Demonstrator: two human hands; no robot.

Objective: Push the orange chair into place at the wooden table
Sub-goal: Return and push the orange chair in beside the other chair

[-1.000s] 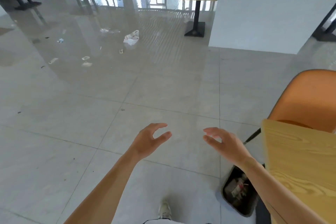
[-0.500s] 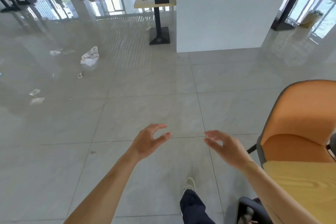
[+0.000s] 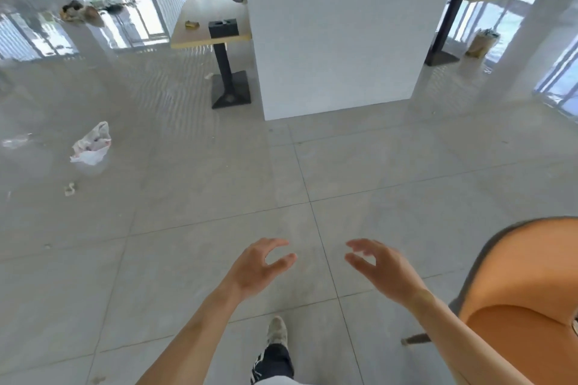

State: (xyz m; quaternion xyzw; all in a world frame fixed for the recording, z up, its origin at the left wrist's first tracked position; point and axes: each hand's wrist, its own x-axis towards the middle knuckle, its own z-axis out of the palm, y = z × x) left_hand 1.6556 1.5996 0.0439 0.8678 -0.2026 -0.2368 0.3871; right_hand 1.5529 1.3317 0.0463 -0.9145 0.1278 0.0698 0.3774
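Hands lead the head view: the left hand (image 3: 256,266) and right hand (image 3: 383,270) hang over bare floor tiles, fingers loosely spread, gripping nothing. The chair (image 3: 528,300) sits at the lower right edge, just beside the right forearm, untouched. A second ago a wooden tabletop filled that corner and hid the seat; now the top is out of view and the seat shows, so the view has swung right and forward, likely to get behind the chair for the push. A black bin by the table has also left view. A white bag (image 3: 91,145) lies far left, contents unclear.
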